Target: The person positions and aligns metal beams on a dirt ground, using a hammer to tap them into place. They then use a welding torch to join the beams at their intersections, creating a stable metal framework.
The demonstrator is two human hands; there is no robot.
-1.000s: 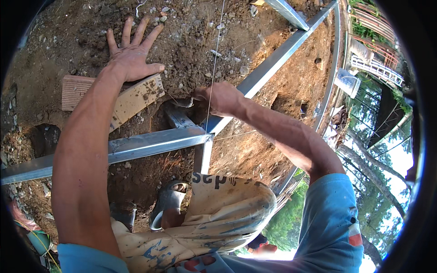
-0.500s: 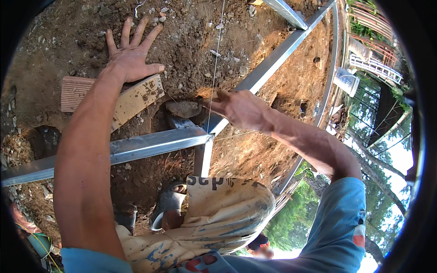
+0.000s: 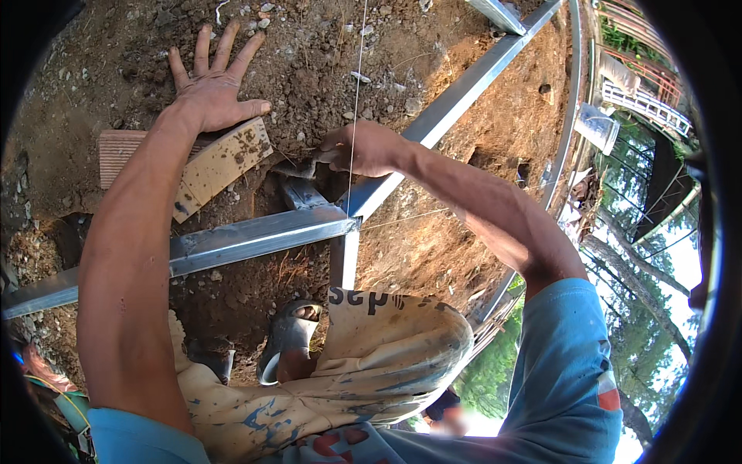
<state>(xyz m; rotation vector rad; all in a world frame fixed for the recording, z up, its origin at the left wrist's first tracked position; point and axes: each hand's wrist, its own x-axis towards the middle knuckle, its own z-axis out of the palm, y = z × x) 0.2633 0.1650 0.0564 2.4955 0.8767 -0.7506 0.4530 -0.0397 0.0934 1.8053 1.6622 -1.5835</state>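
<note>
My left hand point(image 3: 212, 97) is pressed flat on the brown soil with its fingers spread. By its thumb and wrist lies a dirt-spotted pale wooden block point(image 3: 226, 166), partly over a ribbed reddish-brown piece point(image 3: 120, 157) that my forearm crosses. My right hand point(image 3: 369, 148) reaches over a metal beam, its fingers curled on the edge of a flat grey stone point(image 3: 297, 168). That stone sits tilted in a hollow beside the corner of the metal frame point(image 3: 267, 238). My fingertips are partly hidden. A thin taut string point(image 3: 358, 85) runs past my right hand to the frame corner.
Another metal beam point(image 3: 498, 14) joins the frame at the upper right. A clear plastic bucket point(image 3: 595, 127) and a white ladder point(image 3: 645, 108) are farther right. Below the frame are my bent knee in stained trousers point(image 3: 402, 340) and a grey shoe point(image 3: 294, 336).
My right hand has moved left and up from the beam onto the grey stone, which now sits tilted. My left hand stays planted on the soil. The view has shifted slightly.
</note>
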